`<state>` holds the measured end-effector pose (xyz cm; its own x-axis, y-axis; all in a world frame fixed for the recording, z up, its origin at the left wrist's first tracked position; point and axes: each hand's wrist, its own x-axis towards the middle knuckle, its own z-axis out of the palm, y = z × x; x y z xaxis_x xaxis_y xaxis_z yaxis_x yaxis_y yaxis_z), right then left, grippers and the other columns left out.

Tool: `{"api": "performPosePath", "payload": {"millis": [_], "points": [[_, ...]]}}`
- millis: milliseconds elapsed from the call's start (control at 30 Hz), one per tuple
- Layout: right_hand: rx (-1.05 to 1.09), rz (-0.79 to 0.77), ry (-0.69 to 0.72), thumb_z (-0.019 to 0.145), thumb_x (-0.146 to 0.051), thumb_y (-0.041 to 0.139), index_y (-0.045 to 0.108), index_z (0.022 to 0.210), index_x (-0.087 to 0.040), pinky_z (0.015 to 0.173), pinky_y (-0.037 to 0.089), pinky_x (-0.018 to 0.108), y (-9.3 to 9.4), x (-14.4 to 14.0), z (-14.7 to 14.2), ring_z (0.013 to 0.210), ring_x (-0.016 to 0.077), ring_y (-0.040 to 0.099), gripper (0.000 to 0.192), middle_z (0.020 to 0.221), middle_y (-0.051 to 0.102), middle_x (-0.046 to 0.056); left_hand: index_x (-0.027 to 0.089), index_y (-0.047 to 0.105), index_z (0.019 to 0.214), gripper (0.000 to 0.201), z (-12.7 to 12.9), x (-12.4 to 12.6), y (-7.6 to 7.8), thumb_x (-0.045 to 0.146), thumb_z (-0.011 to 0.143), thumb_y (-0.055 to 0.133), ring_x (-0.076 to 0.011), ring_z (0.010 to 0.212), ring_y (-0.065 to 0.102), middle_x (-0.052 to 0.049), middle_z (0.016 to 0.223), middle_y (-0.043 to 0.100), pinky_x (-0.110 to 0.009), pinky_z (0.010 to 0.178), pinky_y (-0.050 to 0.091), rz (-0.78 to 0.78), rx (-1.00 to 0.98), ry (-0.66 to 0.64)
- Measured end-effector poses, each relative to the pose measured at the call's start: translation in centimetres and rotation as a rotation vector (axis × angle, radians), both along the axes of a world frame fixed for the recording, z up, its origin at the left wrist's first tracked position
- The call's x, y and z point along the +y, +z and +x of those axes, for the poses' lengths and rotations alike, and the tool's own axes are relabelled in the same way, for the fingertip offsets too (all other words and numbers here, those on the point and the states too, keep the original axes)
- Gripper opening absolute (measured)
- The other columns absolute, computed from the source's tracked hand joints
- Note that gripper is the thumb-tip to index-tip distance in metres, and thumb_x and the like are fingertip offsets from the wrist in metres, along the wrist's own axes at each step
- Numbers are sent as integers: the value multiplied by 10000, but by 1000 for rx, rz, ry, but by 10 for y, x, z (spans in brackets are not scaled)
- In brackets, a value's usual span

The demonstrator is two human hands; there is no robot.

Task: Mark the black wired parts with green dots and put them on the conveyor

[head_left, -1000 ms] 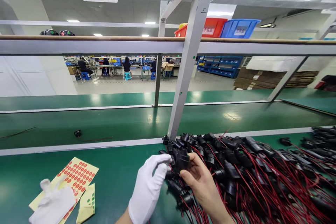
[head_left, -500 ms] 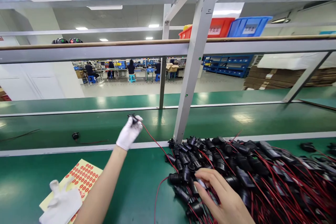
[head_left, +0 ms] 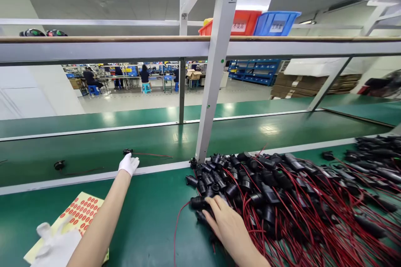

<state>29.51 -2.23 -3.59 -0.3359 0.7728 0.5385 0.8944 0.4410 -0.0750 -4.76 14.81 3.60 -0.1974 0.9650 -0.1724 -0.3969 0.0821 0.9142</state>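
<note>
Gloved left hand [head_left: 128, 164] at belt edge, bare right hand [head_left: 226, 224] on connector pile [head_left: 282, 192].
Left fingers loosely apart, empty; wired connector [head_left: 128, 151] lay just beyond them on the belt. Right fingers spread, pressing the pile on the tabletop [head_left: 150, 217], gripping nothing.

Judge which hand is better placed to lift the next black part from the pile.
Right: the bare right hand already rests on the pile of black wired parts; the gloved left hand is stretched toward the belt.
</note>
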Motion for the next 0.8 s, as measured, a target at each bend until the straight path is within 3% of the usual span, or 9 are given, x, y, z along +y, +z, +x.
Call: {"api": "performPosePath", "payload": {"millis": [100, 233, 333, 433, 600, 700, 800], "points": [[-45, -20, 46, 790, -68, 685, 641, 991, -185, 650, 616, 361, 2, 23, -6, 787, 266, 724, 237, 920, 694, 98, 156, 600, 1247, 355, 24, -23, -9, 380, 971, 590, -235, 1080, 637, -104, 1256, 623, -453, 926, 545, -22, 194, -89], [-78, -44, 151, 690, -68, 772, 635, 845, -210, 647, 617, 350, 20, 39, -10, 785, 256, 708, 251, 876, 690, 53, 152, 690, 1120, 264, 76, -73, -22, 254, 877, 701, -259, 1178, 603, -97, 1219, 674, -513, 1096, 412, 67, 442, -357], [-80, -47, 197, 689, -82, 763, 623, 840, -207, 663, 611, 378, 45, 36, -14, 804, 271, 695, 241, 876, 688, 53, 199, 738, 1133, 491, 111, -106, -22, 78, 658, 773, -298, 1283, 543, -87, 1285, 682, -471, 1193, 286, 156, 556, -558], [-62, -55, 257, 745, -111, 731, 616, 913, -212, 705, 600, 362, 79, 25, -14, 836, 249, 681, 228, 920, 683, 43, 245, 720, 1204, 631, 130, -124, -9, 53, 603, 728, -300, 1297, 533, -47, 1339, 667, -431, 1182, 307, 242, 586, -708], [121, -3, 316, 915, -168, 605, 517, 1262, -224, 850, 581, 331, 121, -3, 1, 1002, 213, 673, 363, 1128, 659, 76, 162, 689, 1173, 425, 134, -144, 20, 217, 752, 668, -276, 1120, 625, -76, 1196, 714, -415, 1033, 452, 313, 488, -783], [263, 87, 348, 946, -223, 605, 506, 1296, -217, 870, 582, 334, 123, -19, 6, 1024, 223, 672, 364, 1129, 657, 96, 144, 670, 1166, 413, 136, -158, 30, 358, 813, 681, -270, 1048, 656, -92, 1112, 724, -406, 976, 482, 329, 242, -853], [251, 175, 389, 928, -220, 637, 533, 1263, -194, 858, 590, 333, 118, -29, 3, 998, 228, 678, 352, 1081, 677, 104, 128, 702, 1125, 480, 142, -171, 38, 489, 811, 731, -278, 998, 667, -102, 1027, 729, -399, 937, 488, 349, 35, -938]]}}
